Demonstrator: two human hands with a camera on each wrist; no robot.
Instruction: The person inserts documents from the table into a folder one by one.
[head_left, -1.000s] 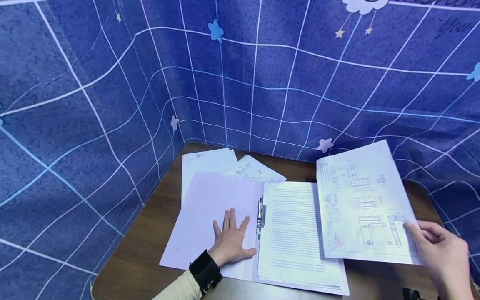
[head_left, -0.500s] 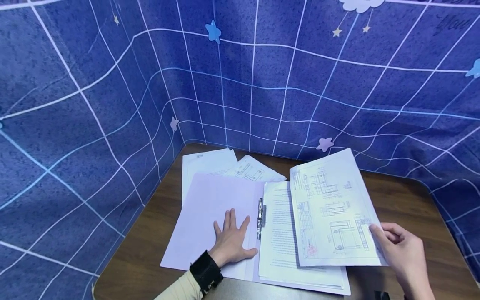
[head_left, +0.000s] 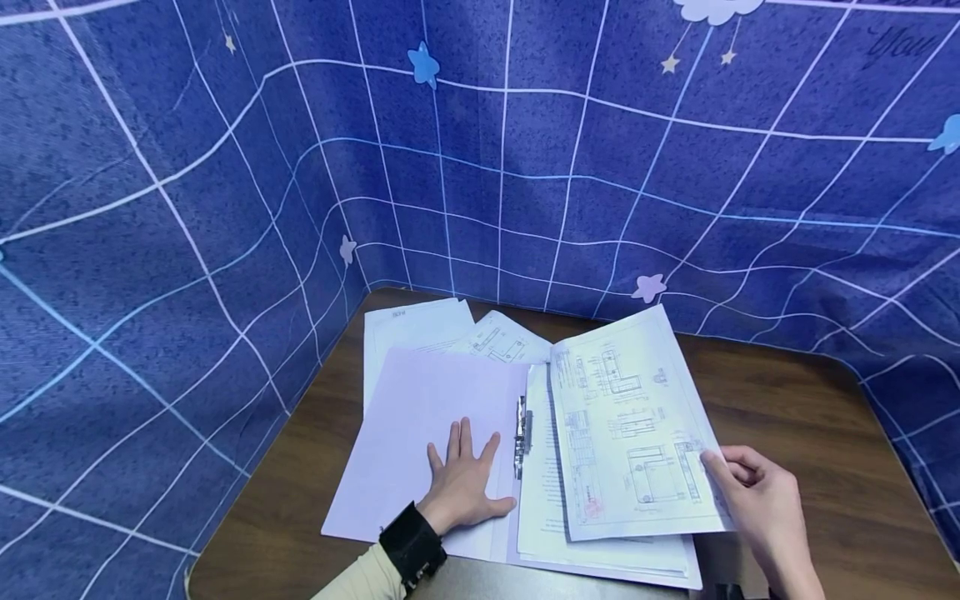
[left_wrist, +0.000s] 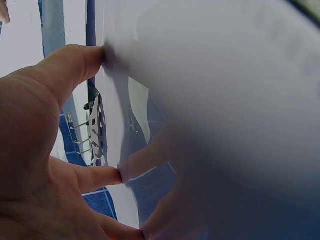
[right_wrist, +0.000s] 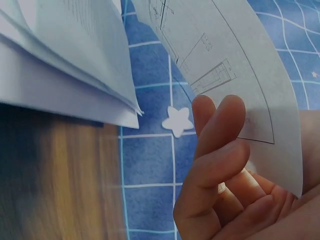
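Note:
My left hand (head_left: 465, 487) lies with fingers spread on the left cover of an open lilac folder (head_left: 420, 400); its fingertips touch the glossy cover in the left wrist view. A metal clip (head_left: 522, 437) runs along the folder's spine. To the right of the clip sits a stack of printed pages (head_left: 536, 492). Over that stack hangs a sheet with technical drawings (head_left: 611, 467), pinched at its lower right edge between the thumb and fingers of my right hand (head_left: 761, 500). In the right wrist view the sheet (right_wrist: 270, 90) bends upward from the fingers, apart from the stack.
Behind the folder lie loose papers (head_left: 412, 321) and another drawing sheet (head_left: 506, 337), partly under the cover. The brown wooden table (head_left: 847, 433) extends right of the folder. A blue fabric curtain (head_left: 570, 167) with a grid pattern hangs along the table's back and left sides.
My right hand has carried the drawing sheet leftward from beyond the folder's right edge to over the printed pages. The left hand has stayed in place.

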